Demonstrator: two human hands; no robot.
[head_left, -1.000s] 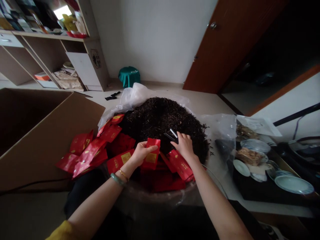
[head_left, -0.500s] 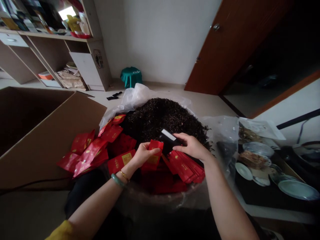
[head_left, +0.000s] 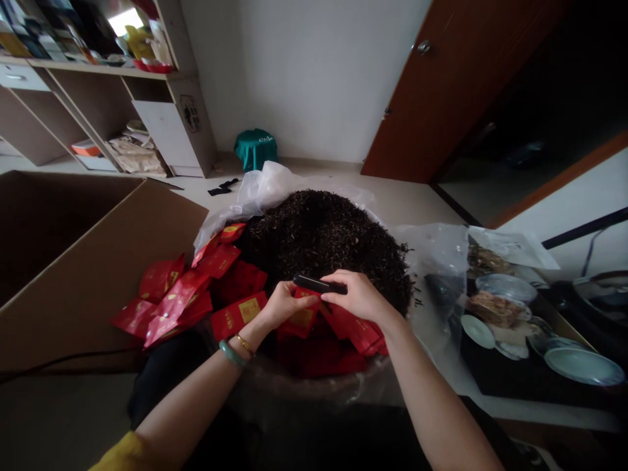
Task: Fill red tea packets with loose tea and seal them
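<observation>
My left hand [head_left: 286, 303] pinches a small red packet [head_left: 303, 318] with a gold panel, held upright near its top edge. My right hand [head_left: 357, 296] is closed on a slim black handheld bag sealer [head_left: 320, 284], which lies across the top of that packet. The sealer's left end touches or nearly touches my left fingers. Below my right hand, a fanned row of red packets [head_left: 364, 335] rests on the near side of the heap. Dark dried tea leaves [head_left: 328, 229] fill the big clear plastic bag [head_left: 269, 183] behind both hands.
Several puffed red packets [head_left: 176, 297] pile up at the left, beside an open cardboard box [head_left: 112, 261]. On the right, a dark tray [head_left: 510, 383] bears dishes and a lidded bowl [head_left: 507, 291]. A green-covered bin [head_left: 256, 149] stands by the wall.
My right hand has moved left and turned the black bag sealer level, bringing it over the packet's top edge. My left hand stays nearly in place with the packet.
</observation>
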